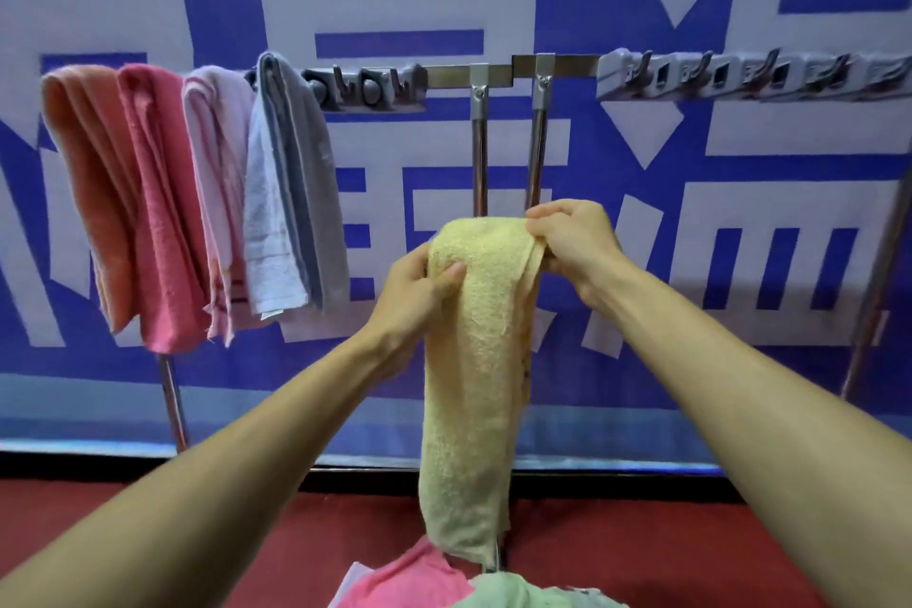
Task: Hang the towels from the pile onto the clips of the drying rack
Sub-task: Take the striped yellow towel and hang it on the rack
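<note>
A yellow towel (469,370) hangs folded lengthwise in front of me, held up by both hands below the rack's bar. My left hand (414,291) grips its upper left side, thumb on the front. My right hand (572,242) pinches the top right fold. The drying rack (493,74) runs across at the top; its left clip strip (375,86) carries an orange towel (84,183), a pink towel (158,212), a light pink towel (217,173) and a grey-blue towel (286,193). The pile (444,583) of pink and green towels lies at the bottom edge.
A second grey clip strip (750,74) with bare clips runs along the bar at the right. Two upright metal posts (508,153) stand behind the yellow towel. A blue and white banner (691,212) covers the wall behind. The floor (641,548) is red.
</note>
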Motion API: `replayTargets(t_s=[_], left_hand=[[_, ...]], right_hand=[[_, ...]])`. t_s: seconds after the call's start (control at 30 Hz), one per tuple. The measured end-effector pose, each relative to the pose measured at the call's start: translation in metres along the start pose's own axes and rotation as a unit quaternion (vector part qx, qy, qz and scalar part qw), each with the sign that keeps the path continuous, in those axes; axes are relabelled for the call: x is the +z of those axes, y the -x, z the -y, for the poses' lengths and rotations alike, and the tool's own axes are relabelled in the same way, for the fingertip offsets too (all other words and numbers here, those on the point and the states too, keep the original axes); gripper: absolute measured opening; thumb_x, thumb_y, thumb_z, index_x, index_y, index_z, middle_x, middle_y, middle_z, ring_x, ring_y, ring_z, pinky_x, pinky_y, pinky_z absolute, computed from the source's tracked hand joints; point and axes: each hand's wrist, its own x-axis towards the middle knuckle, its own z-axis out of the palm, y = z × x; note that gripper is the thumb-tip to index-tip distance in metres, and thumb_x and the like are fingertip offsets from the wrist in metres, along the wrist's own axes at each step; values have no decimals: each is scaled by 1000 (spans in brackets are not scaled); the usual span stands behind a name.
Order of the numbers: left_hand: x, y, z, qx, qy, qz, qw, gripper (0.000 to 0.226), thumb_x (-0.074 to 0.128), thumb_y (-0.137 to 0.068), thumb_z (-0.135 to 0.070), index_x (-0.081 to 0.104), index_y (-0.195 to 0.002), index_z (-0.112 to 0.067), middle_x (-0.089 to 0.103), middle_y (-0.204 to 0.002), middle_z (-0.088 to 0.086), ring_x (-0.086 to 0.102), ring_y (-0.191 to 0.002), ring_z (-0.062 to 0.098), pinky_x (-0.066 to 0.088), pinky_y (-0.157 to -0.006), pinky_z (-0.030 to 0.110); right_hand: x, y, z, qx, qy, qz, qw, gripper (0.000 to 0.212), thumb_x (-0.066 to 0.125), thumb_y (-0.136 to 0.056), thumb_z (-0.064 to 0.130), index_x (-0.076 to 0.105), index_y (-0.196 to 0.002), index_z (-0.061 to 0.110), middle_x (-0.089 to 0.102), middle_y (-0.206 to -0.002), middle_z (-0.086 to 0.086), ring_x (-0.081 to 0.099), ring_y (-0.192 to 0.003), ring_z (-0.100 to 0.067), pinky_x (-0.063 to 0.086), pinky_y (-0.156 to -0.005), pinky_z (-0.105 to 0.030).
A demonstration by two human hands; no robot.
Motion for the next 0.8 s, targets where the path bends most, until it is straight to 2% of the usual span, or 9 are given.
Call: replayTargets(t_s=[0.1, 0.17, 0.23, 0.3, 0.4, 0.5, 0.57, 0.67, 0.8], left_hand=[[8, -16, -28, -5, -35, 13, 999, 15, 52, -96, -15, 66, -94, -21, 68, -91, -1, 63, -85, 12, 51, -74, 25], [18, -25, -45, -7, -67, 37, 997, 16, 56, -94, -24, 66, -83, -18, 65, -78, -3, 62, -73, 10, 49, -65, 22], [26, -33, -58, 19, -121, 73, 990, 24, 58, -92, -34, 65, -76, -18, 63, -64, -7, 61, -63, 5, 47, -58, 18], [30, -39, -69, 40, -149, 103, 983, 31, 59, -91, -41, 69, -75, -16, 65, -59, -10, 60, -56, 2, 48, -54, 16], [29, -46, -87, 28, -136, 115, 984, 49, 59, -88, -46, 71, -87, 1, 64, -71, 7, 59, -62, 15, 50, -58, 24], [17, -49, -104, 21, -174, 110, 978, 55, 59, -87, -50, 69, -82, 3, 59, -60, 4, 55, -49, 11, 48, -50, 19], [5, -50, -112, 12, -200, 116, 973, 52, 58, -87, -51, 69, -78, -1, 58, -56, 1, 54, -45, 9, 47, -47, 18], [-13, -49, -120, -29, -210, 127, 969, 53, 57, -85, -55, 71, -81, -4, 62, -64, 4, 57, -53, 12, 49, -53, 23], [-28, -43, -117, -38, -191, 171, 966, 52, 49, -88, -57, 70, -75, -11, 57, -58, -2, 51, -52, 10, 41, -51, 20]], right_hand=[[-17, 3, 4, -46, 237, 25, 970, 15, 52, -84, 15, 66, -86, 11, 71, -76, -9, 70, -62, -25, 61, -62, -36], [-24, -4, 2, -111, 337, -9, 935, 12, 57, -87, 22, 66, -89, 14, 69, -77, -5, 67, -68, -21, 59, -68, -36], [-29, -10, 4, -113, 250, 24, 961, 12, 61, -89, 27, 65, -94, 18, 68, -87, -2, 66, -81, -16, 57, -77, -37], [-29, -9, 9, -43, 59, 150, 986, 18, 56, -94, 27, 64, -105, 16, 69, -95, -7, 67, -82, -14, 58, -77, -34], [-23, -7, 8, 47, -107, 305, 945, 28, 47, -100, 26, 64, -111, 7, 65, -92, -14, 62, -80, -29, 54, -74, -35], [-20, -6, 9, 63, -133, 366, 919, 25, 48, -97, 29, 60, -96, 7, 45, -58, 1, 37, -55, -15, 32, -62, -31], [-23, -5, 17, 63, -170, 403, 897, 25, 46, -98, 29, 60, -100, 9, 43, -49, 6, 39, -45, -9, 32, -64, -30], [-25, 2, 41, 6, -175, 456, 873, 28, 41, -99, 26, 57, -106, 5, 60, -61, 5, 56, -53, -7, 43, -54, -19], [-18, -1, 69, -107, -136, 366, 914, 28, 42, -100, 18, 64, -108, 3, 73, -89, -3, 68, -82, -13, 56, -70, -25]])
